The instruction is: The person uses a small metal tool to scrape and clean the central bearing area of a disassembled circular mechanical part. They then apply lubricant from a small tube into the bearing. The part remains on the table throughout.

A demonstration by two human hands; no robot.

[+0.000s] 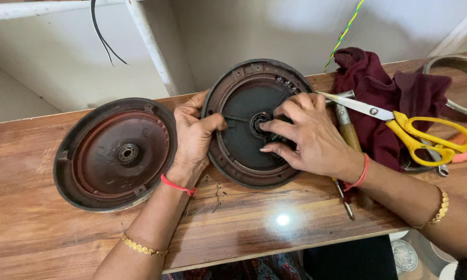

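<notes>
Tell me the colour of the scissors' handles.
Yellow: the scissors lie on the maroon cloth, clearest in the head view.

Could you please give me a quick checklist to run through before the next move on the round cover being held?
1. Left hand grips the rim of the tilted round cover, thumb inside: ok.
2. Right hand fingers at the central bearing: ok.
3. Bearing seated or loose: cannot tell, fingers hide part of it.
4. Second cover lies flat on the wooden table, apart from the hands: ok.
5. Yellow-handled scissors lie on the maroon cloth, blades pointing toward the right hand: not ok.
6. Screwdriver lies partly under the right wrist: not ok.
</notes>
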